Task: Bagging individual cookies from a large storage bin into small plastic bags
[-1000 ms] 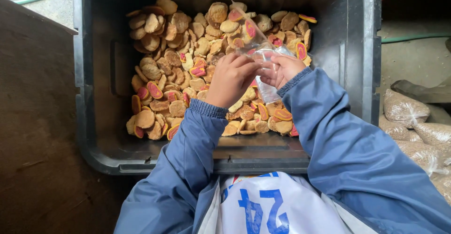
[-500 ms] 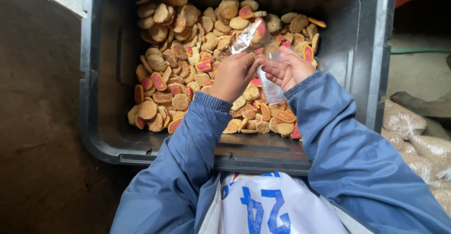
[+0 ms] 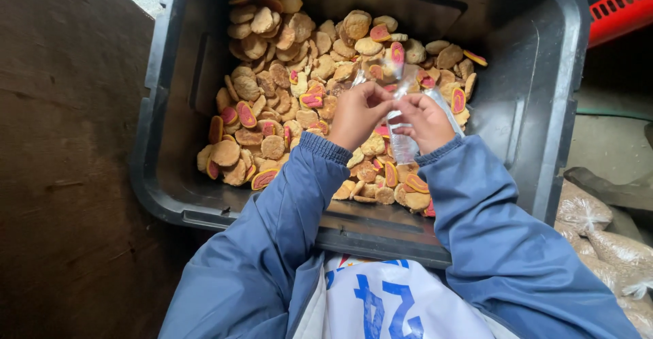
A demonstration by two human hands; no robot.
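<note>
Dark brown boards (image 3: 68, 175) flank a black bin (image 3: 544, 107) below me. Over its middle, both my hands pinch a small clear bag (image 3: 403, 145): my left hand (image 3: 357, 114) has closed its fingertips on the bag's top edge, my right hand (image 3: 425, 120) grips the same edge just beside it, so the bag hangs between and under my fingers. Beneath it lie heaped round biscuits (image 3: 272, 107), tan with pink centres, filling the bin's floor. Filled sacks (image 3: 598, 237) sit off to my right, a red crate (image 3: 622, 9) beyond.
</note>
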